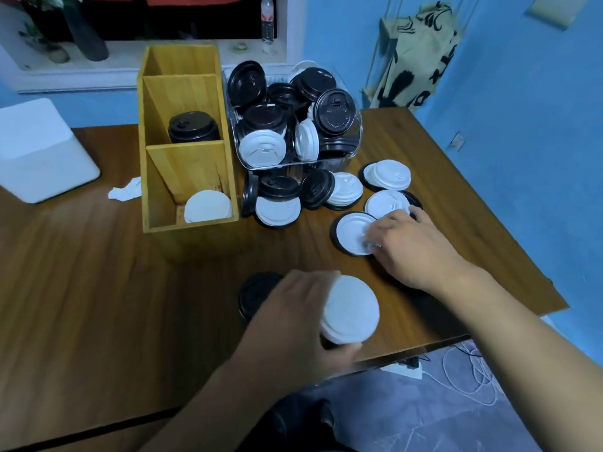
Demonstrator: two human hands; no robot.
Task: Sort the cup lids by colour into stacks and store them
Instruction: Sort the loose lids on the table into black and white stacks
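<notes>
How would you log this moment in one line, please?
left hand: grips stack of round white plastic lids | right hand: on loose white lid, grip unclear
</notes>
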